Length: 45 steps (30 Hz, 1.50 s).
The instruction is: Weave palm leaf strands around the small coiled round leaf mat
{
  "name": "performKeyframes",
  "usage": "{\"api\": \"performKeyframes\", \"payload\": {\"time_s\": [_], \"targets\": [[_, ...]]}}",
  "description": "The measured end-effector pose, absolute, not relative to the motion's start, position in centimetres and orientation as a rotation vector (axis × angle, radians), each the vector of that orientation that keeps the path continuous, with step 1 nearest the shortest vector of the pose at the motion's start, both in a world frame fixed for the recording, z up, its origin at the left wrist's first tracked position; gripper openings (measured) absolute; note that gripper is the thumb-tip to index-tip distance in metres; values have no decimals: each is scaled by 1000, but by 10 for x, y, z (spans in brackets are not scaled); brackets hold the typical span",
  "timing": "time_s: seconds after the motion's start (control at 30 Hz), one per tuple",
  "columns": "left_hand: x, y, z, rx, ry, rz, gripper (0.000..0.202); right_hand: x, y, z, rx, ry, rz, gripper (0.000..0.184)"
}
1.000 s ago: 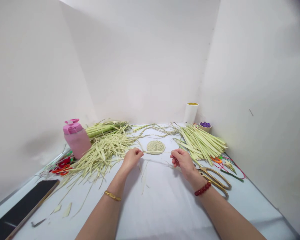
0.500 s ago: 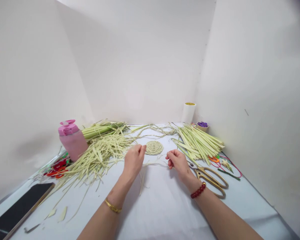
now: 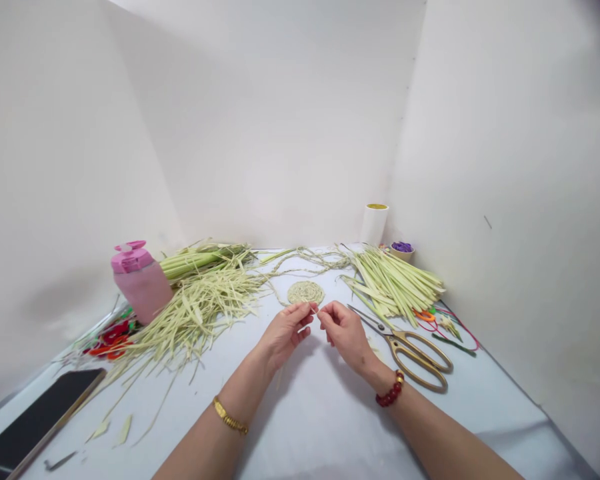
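My left hand (image 3: 286,331) and my right hand (image 3: 343,331) meet fingertip to fingertip above the white table (image 3: 320,413), both pinched on a thin pale leaf strip (image 3: 314,309) between them. Just behind the fingers lies a small round coiled braid mat (image 3: 305,292), with its braided cord (image 3: 305,257) trailing towards the back. A gold bracelet circles my left wrist and a red bead bracelet my right.
Gold scissors (image 3: 410,348) lie right of my right hand. Cut leaf strips (image 3: 397,283) are piled at right, shredded strips (image 3: 200,310) at left beside a pink bottle (image 3: 139,280). A phone (image 3: 35,423) lies at front left. A white roll (image 3: 374,224) and a small bowl (image 3: 401,250) stand at the back.
Both hands have come together from about a hand's width apart, and now pinch the strip at one spot in front of the mat.
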State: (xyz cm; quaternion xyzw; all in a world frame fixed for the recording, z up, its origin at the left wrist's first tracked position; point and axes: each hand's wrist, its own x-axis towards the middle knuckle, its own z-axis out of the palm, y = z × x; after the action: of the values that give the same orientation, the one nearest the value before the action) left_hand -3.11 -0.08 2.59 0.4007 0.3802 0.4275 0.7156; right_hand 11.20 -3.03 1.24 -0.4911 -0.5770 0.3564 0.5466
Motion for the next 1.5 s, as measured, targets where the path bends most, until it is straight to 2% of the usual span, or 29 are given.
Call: {"api": "performKeyframes", "payload": {"time_s": [0.4,0.6,0.73,0.83,1.0,1.23,1.5], "targets": [[-32,1,30,1075,1011,1012,36,108,-32,10,-1208,-1532,778,15],[-35,6,29,1351,1148,957,32,112,-29,4,-1157,-1646,484,14],[-40,5,34,1508,1162,783,27,114,-32,5,-1040,-1846,230,17],[-47,3,41,1581,1103,644,22,114,-34,6,-928,-2010,167,22],[-52,2,47,1581,1096,599,25,110,-33,-2,-1046,-2000,231,20],[-23,-11,40,1404,1037,976,24,111,-33,-2,-1144,-1680,282,16],[-13,-17,24,1734,1162,1282,18,106,-35,7,-1018,-1303,797,17]]}}
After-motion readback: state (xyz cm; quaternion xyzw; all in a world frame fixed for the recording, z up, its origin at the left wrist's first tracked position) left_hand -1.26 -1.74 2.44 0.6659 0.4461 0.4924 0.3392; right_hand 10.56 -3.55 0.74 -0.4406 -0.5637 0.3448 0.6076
